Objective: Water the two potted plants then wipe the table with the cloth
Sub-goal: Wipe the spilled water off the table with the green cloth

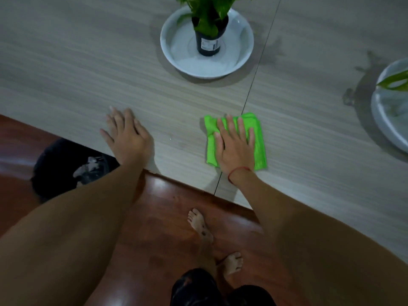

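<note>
I see my right hand (235, 143) lying flat on the green cloth (258, 140), fingers spread and palm down, pressing the folded square onto the desk (88, 62) near its front edge. The cloth sits just right of the thin seam (260, 62) that runs across the desk top, with its lower left corner close to that line. A red string (237, 171) circles the right wrist.

My left hand (125, 133) rests well apart to the left — open, fingers loosely splayed, palm on the bare desk surface right by the edge, holding nothing.

Farther back, beyond the cloth, the first potted plant (209, 23) stands upright in a dark pot with a label, set in the middle of a white bowl (176, 56). At the right border a second white bowl (384, 120) is cut off by the frame, with one green leaf (395, 79) showing over it — the pot itself is out of view. Between the two bowls the desk shows darker patches (364, 69), though I cannot tell whether they are damp marks or shadows.

Below the desk edge lies a reddish wooden floor (154, 217), with two bare feet (199, 221) on it and a dark bundle (66, 164) at the left.
</note>
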A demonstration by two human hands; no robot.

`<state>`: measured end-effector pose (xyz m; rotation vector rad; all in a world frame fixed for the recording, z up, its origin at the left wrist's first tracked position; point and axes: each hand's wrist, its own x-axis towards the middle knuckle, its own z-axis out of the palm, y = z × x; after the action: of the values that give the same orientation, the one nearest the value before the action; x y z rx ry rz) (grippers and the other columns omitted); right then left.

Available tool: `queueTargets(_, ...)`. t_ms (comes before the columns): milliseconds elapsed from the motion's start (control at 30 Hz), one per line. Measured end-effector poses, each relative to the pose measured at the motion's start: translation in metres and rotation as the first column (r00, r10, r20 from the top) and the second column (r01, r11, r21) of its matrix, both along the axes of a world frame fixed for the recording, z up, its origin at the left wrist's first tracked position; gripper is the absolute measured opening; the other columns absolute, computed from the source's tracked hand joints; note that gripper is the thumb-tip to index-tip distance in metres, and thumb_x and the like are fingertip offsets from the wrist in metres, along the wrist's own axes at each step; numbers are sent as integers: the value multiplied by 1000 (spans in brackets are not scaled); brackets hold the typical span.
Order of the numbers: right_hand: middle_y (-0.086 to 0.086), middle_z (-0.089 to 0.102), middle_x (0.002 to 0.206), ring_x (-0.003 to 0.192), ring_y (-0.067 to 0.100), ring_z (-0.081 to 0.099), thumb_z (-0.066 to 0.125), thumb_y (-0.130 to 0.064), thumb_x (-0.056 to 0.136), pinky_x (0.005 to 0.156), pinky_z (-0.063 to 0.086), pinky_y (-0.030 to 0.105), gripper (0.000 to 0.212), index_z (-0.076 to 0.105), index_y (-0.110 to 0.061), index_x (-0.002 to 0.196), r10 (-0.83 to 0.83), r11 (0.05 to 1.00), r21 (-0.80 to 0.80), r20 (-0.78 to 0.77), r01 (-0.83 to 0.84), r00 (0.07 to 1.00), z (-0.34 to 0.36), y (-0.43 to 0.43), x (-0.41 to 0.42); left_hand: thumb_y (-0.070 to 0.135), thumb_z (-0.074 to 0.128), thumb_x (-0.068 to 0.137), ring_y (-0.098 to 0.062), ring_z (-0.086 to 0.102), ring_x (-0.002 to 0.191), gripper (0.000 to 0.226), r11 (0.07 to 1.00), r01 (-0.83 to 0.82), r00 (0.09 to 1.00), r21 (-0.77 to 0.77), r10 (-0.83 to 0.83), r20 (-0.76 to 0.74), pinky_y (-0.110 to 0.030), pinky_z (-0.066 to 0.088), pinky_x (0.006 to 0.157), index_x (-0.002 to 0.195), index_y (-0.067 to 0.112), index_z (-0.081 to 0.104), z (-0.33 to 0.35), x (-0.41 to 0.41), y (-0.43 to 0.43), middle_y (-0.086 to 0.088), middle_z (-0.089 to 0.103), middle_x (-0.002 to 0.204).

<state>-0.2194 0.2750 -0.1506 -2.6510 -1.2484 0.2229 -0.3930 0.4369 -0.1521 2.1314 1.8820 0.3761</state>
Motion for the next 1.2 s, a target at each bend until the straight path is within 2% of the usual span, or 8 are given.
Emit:
queueTargets(100,-8,18,160,149,19,11,25,-43,102,118,1,48,48,29,-33,150,-35,999,-39,-31,34,999,3,37,-2,31,26,102,-24,2,152,53,999,-14,999,45,12,37,-49,-3,121,154,22,22,-3,2,-3,-4,9,164)
queueTargets(300,-4,16,161,149,22,8,27,-44,102,118,-1,49,50,29,-30,150,168,985,-16,-35,-169,985,2,96,-50,28,27,102,-22,2,152,54,998,-18,996,54,14,85,-46,-1,121,155,22,19,-8,-1,3,-3,10,164)
queueTargets(500,-2,42,150,141,24,35,27,-45,96,115,21,47,51,51,-29,138,376,926,30,39,-377,926,-7,55,-56,25,30,102,-23,6,151,53,997,-19,995,74,12,104,-44,1,121,154,19,23,-11,-7,6,-5,14,163)
queueTargets(700,-4,31,156,146,23,24,20,-48,96,117,12,47,55,41,-32,144,231,973,-19,57,-230,971,-6,28,-23,27,28,105,-26,4,151,50,999,24,971,44,-34,238,-45,1,123,153,11,26,-4,-16,5,-12,11,163)
queueTargets(800,-5,20,160,149,22,13,28,-46,101,117,2,48,50,31,-33,149,141,989,-39,6,-140,990,-2,57,-41,29,26,104,-27,3,151,53,997,-68,991,31,64,117,-45,2,122,153,10,24,-4,-36,26,-14,9,163)
queueTargets(933,-4,17,161,149,23,9,30,-46,101,118,0,49,50,29,-32,150,227,973,-41,5,-227,974,0,103,-68,33,22,104,-25,2,151,53,992,-123,992,5,123,17,-44,-2,122,154,18,21,-11,-47,44,-8,9,163)
queueTargets(1033,-1,22,160,149,24,14,30,-45,100,118,3,50,50,35,-31,148,317,948,-16,-9,-317,948,-4,132,-93,30,24,103,-24,8,151,53,988,-147,989,43,146,15,-44,2,121,154,17,22,-15,-42,44,-6,15,163)
queueTargets(1200,1,45,149,139,26,38,28,-44,95,114,21,49,51,53,-28,137,506,861,28,61,-509,860,-7,110,-108,29,24,101,-23,10,151,56,986,-156,988,59,154,25,-43,4,122,155,14,19,-16,-47,47,-7,15,163)
